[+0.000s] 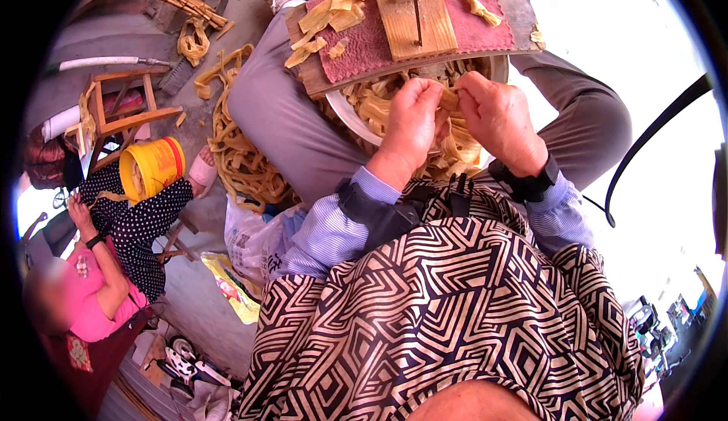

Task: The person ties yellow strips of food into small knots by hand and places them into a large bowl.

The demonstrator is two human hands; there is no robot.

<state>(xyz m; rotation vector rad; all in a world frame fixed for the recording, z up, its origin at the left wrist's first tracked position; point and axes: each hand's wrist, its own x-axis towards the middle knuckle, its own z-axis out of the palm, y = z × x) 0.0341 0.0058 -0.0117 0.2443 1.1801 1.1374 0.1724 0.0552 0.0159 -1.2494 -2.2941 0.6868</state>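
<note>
My left hand (pixel 410 124) and my right hand (pixel 502 122) are close together over a metal basin (pixel 350 118) between my knees. Both have their fingers pinched on a tan, dried-looking strip (pixel 450 101), which stretches across the small gap between them. More tan strips (pixel 459 147) fill the basin below. Across its far side lies a wooden board (pixel 523 19) with a red cloth (pixel 451 12) on it. A wooden block (pixel 436 31) with an upright thin metal piece (pixel 416 15) stands on the cloth. Strip pieces (pixel 334 13) and a knotted bundle (pixel 480 8) lie beside the block.
At left, a long heap of strips (pixel 241 159) covers the floor. Beyond it are a wooden stool (pixel 121 124) and a co-worker in a pink top (pixel 110 300), with a yellow bucket (pixel 163 169) on the lap. A plastic bag (pixel 254 231) lies by my left elbow.
</note>
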